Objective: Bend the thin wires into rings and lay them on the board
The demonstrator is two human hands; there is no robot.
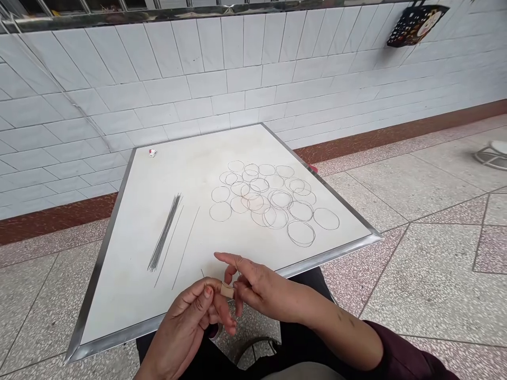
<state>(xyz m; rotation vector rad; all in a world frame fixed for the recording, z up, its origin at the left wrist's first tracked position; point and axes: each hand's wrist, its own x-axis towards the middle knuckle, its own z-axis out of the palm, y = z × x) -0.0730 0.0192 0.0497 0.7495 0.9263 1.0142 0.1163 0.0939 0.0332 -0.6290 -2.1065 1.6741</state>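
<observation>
Near the front edge of the white table (119,301), my left hand (194,311) pinches a thin wire, whose tip (202,273) pokes up above the fingers. My right hand (261,287) meets it from the right, thumb and finger closed at the wire, index finger stretched out to the left. A tan band (227,291) wraps a fingertip between the hands. Most of the wire is hidden by the fingers. Many thin wire rings (301,233) lie overlapping on the table's right half. To the left rest a bundle of straight wires (164,235) and two separate wires (186,247).
A small red and white object (152,153) sits at the table's back left corner. Behind the table stands a tiled wall (225,79) with a dark patterned bag (415,26) hanging on it. A round stool (493,154) is at the far right.
</observation>
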